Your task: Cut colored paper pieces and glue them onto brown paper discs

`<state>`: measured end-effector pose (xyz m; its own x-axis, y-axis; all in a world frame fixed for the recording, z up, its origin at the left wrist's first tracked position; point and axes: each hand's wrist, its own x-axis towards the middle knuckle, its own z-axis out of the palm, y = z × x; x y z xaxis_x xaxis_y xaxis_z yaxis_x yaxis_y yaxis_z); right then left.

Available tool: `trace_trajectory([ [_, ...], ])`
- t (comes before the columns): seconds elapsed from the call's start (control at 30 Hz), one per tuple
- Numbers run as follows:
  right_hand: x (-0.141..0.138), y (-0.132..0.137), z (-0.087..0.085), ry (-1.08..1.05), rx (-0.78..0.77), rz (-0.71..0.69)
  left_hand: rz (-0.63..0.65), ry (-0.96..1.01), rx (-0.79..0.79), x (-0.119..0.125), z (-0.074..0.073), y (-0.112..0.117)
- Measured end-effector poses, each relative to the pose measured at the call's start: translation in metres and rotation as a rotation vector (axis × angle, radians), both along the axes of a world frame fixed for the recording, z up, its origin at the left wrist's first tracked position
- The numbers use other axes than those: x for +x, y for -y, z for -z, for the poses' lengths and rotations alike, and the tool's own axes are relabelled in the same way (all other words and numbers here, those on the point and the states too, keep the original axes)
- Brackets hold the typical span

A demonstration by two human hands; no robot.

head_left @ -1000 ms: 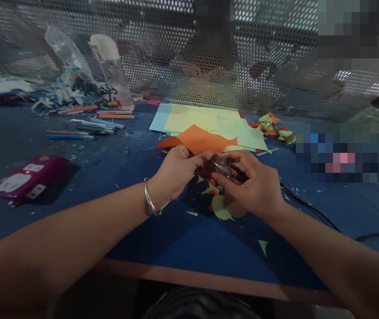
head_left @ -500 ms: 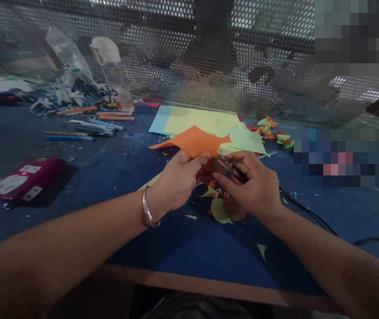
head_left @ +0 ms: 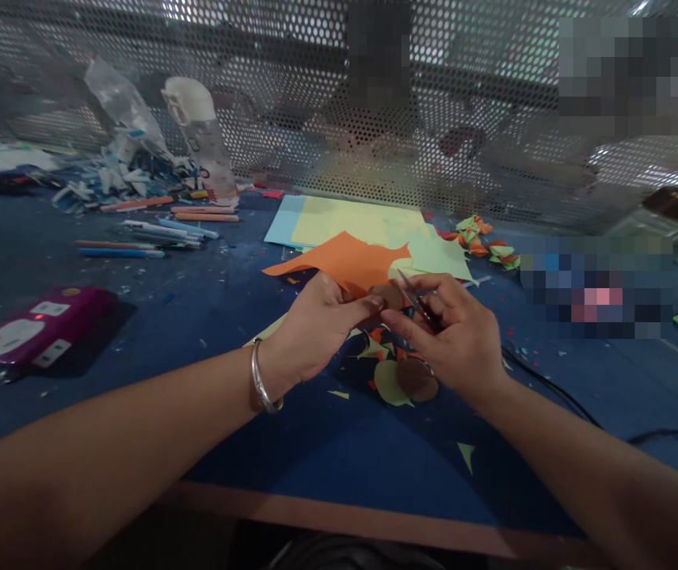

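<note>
The left hand (head_left: 315,328) pinches the orange paper (head_left: 344,260), together with a brown round piece (head_left: 389,297), above the desk (head_left: 315,447); the right hand (head_left: 458,328) is wrapped around the scissors (head_left: 413,298), their blades just beside that piece. I judge the paper light, thin and easily creased, so I would grip it softly near its edge; the scissors seem stiff and smooth.

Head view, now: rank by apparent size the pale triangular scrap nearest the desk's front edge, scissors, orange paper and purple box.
1. Purple box and orange paper: too close to rank.
2. Scissors: visible part only; the right hand hides some.
3. Pale triangular scrap: smallest.
</note>
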<state>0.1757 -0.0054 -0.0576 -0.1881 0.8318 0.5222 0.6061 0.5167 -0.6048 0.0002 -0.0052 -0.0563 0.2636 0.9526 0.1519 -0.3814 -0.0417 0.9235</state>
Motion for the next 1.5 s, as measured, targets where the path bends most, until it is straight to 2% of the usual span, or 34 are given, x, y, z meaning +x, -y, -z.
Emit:
trace_trajectory([
  [0.2,0.002,-0.002,-0.005,-0.036,-0.036,-0.015,-0.011,-0.04,0.037,0.001,-0.004,0.001],
  [0.43,0.002,-0.006,-0.008,-0.171,-0.104,-0.096,0.031,0.078,0.048,0.001,-0.006,0.0],
  [0.73,0.003,-0.006,-0.008,-0.141,-0.166,-0.112,-0.019,-0.012,-0.151,-0.002,-0.001,0.0],
  [0.97,0.004,-0.003,-0.006,-0.218,-0.166,-0.043,-0.048,0.168,-0.188,-0.004,0.0,-0.004],
  [1.27,0.002,-0.004,0.007,-0.361,-0.304,-0.152,-0.07,0.304,-0.191,-0.003,-0.002,-0.007],
  [1.5,-0.003,0.001,0.001,-0.349,-0.253,-0.171,-0.039,0.359,-0.218,0.004,0.0,-0.002],
])
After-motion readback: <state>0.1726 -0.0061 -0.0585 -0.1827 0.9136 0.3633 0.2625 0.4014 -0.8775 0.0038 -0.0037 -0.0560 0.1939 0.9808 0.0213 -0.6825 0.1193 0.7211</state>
